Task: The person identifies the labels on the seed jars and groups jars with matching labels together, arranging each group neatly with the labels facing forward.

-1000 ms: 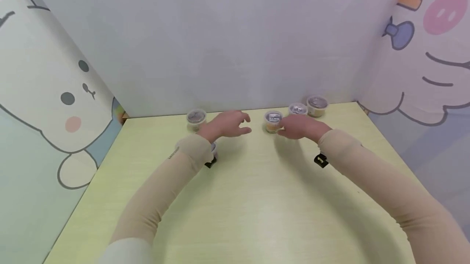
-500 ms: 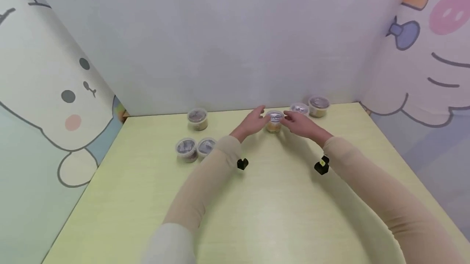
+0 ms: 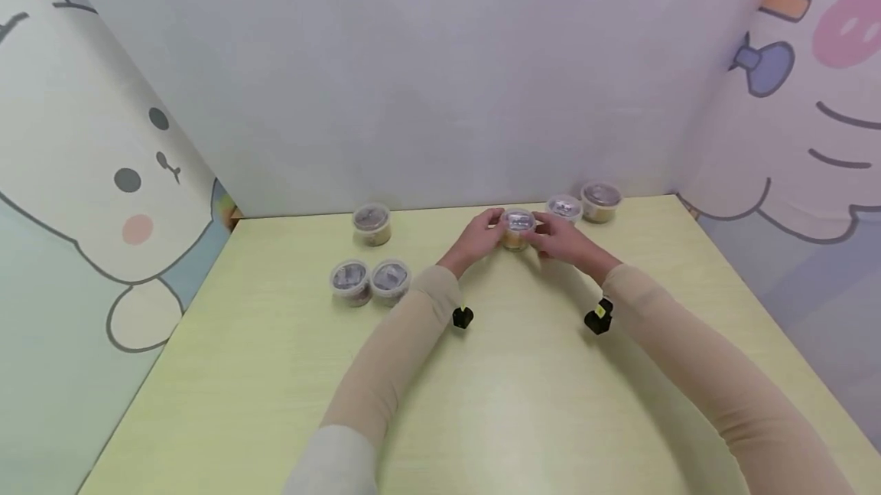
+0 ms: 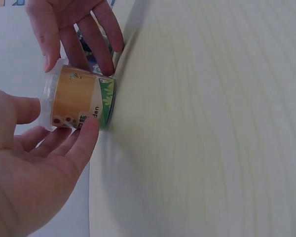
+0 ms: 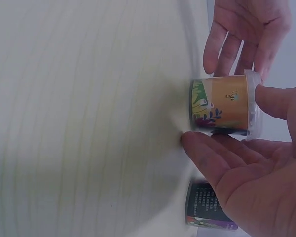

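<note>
A small lidded tub with a clear lid and an orange, flower-printed label stands near the table's back edge, between both hands. My left hand holds it from the left; in the left wrist view that hand's thumb is at the lid rim and its fingers lie along the label. From the other side my right hand holds the same tub. The right wrist view shows the right thumb against the lid, with the fingers at the tub's side. Behind the right fingers, a dark-labelled tub is partly hidden.
Two more lidded tubs, a nearer one and a farther one, stand to the right by the wall. On the left are a back tub and two side-by-side tubs. A pale curtain wall rises behind the table.
My left hand has moved right, from beside the left tubs to the orange tub, uncovering those tubs. Both hands have closed in on the orange tub from its two sides.
</note>
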`<state>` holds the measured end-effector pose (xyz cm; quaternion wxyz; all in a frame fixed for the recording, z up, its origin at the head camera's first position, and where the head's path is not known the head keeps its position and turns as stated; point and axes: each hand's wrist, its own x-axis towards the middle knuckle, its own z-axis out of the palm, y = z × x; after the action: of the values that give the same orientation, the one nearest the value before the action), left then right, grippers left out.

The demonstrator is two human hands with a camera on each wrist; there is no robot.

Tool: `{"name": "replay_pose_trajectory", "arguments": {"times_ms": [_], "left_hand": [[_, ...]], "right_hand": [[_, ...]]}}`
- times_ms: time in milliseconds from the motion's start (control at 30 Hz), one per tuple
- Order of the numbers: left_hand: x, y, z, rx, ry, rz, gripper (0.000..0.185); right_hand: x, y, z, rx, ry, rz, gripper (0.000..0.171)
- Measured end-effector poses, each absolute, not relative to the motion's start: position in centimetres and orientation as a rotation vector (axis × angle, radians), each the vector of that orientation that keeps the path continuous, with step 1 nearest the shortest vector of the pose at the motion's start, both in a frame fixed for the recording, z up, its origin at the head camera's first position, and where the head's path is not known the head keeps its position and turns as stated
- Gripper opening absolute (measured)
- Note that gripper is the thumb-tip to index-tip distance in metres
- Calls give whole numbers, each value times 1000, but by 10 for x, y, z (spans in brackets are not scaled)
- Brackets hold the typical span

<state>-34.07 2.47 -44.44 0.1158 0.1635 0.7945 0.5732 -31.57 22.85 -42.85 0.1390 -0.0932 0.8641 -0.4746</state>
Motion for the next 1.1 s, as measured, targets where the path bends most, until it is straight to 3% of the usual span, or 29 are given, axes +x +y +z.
{"name": "replay_pose_trajectory", "arguments": {"times_ms": [1100], "left_hand": [[-340,22,-437,385,2194,1747,47]], "right_hand": [[-316,223,-426,-88,2274,-1579,75]]}}
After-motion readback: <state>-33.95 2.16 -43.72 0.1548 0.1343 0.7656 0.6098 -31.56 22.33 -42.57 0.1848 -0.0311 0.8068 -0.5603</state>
